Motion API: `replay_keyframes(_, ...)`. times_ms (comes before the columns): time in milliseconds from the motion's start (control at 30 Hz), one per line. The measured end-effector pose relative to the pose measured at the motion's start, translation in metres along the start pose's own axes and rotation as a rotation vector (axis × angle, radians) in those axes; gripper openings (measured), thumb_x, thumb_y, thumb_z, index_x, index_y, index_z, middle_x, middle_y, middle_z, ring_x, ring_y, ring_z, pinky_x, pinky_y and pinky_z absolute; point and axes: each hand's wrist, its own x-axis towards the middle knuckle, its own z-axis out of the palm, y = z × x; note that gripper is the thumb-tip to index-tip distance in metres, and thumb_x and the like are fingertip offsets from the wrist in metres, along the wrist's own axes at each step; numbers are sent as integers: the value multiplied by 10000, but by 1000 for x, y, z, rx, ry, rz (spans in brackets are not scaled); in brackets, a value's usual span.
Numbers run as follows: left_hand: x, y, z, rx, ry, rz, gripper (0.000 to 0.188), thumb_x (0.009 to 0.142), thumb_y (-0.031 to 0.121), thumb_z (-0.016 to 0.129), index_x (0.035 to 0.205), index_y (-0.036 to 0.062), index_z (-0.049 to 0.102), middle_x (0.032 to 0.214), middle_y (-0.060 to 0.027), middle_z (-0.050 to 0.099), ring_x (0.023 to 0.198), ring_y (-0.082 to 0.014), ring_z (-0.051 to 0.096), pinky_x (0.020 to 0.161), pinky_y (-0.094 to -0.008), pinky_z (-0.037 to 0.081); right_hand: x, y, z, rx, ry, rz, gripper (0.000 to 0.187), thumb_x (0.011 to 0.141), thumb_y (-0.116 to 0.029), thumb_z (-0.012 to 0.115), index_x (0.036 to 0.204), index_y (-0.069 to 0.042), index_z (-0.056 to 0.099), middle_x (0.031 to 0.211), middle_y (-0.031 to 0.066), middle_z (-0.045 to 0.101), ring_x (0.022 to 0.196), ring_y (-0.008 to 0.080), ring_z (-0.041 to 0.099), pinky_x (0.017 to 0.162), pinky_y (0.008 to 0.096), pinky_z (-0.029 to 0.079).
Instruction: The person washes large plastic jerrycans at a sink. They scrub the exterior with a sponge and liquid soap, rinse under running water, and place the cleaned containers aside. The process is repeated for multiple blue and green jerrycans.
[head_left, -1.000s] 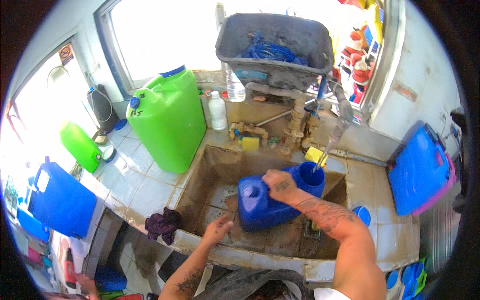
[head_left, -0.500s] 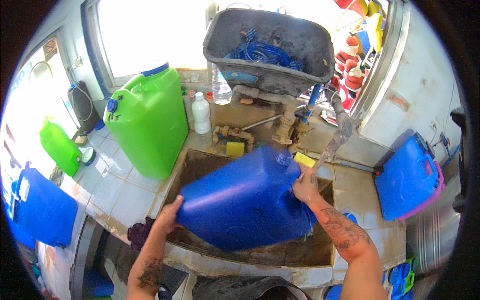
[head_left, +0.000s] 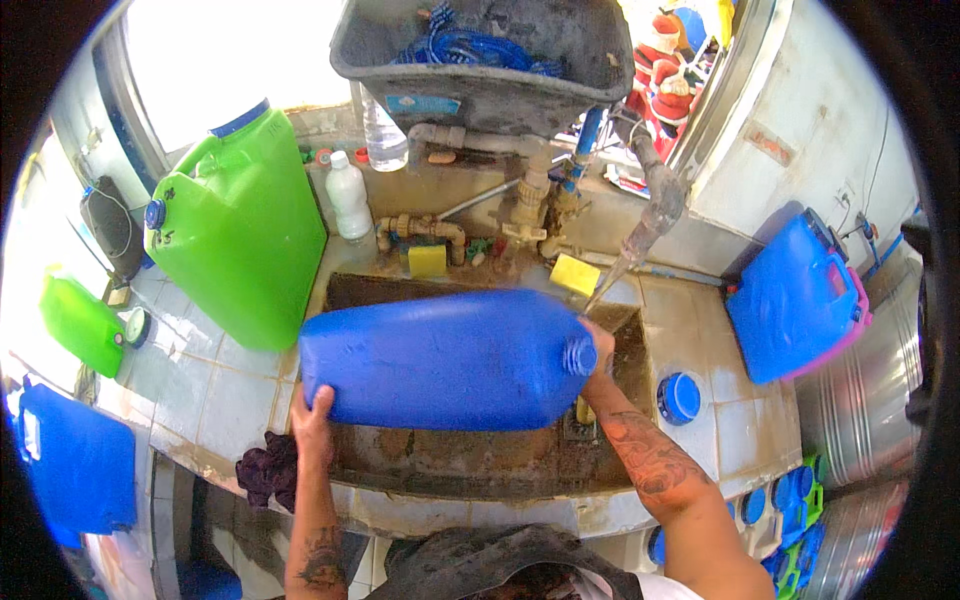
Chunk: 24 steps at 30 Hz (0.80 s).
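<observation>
A large blue plastic jerry can [head_left: 440, 360] lies on its side above the stained sink [head_left: 450, 468]. Its threaded spout, without a cap, points right. My left hand [head_left: 314, 418] grips the base end at the left, thumb on the near face. At the spout end my right hand [head_left: 599, 350] holds the can; most of its fingers are hidden behind it. A worn pipe [head_left: 645, 222] slopes down just beyond that hand. Beside the pipe's lower end, a yellow sponge [head_left: 575, 273] lies on the back ledge. To the right of the sink sits a round blue cap [head_left: 680, 398].
A big green jerry can [head_left: 240, 230] and a white bottle [head_left: 348, 197] stand at the back left. A dark cloth [head_left: 267, 470] hangs over the front edge. Another blue jerry can [head_left: 790, 295] is at right. A grey tub [head_left: 480, 95] with blue cord sits above the pipes.
The blue jerry can has turned in my hands, from slanting to nearly level, and its spout has come into view. The whole view has shifted, and the blue cap shows more fully.
</observation>
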Motion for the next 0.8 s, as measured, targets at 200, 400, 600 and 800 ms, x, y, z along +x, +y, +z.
replay_keyframes(200,32,46,-2,254,-257,-251,861,825,592,736,1403,-12,530,1282,-196,617,1153,-307,590,1020,-444,448,-3,20,16,89,-59,85,140,896,-145,620,908,-11,660,831,128,691,727,278,642,696,412,502)
replay_keyframes(400,15,180,53,609,-19,279,869,767,549,804,1339,-66,585,1196,-287,681,1108,-317,679,974,-404,506,-61,57,47,452,29,704,238,945,-226,605,1044,-26,689,945,110,729,850,249,683,790,398,535)
replay_keyframes(600,-10,282,105,603,-10,621,822,755,561,810,1342,18,621,1204,-247,693,1108,-318,689,979,-394,508,-98,49,99,822,96,1055,235,950,-233,600,1046,-37,687,941,105,728,841,244,681,777,396,537)
replay_keyframes(800,-34,329,131,514,-22,879,805,753,610,797,1309,46,651,1163,-231,710,1065,-321,702,957,-394,520,-93,40,116,829,244,1067,232,954,-239,596,1048,-48,685,938,100,727,832,238,680,764,394,538)
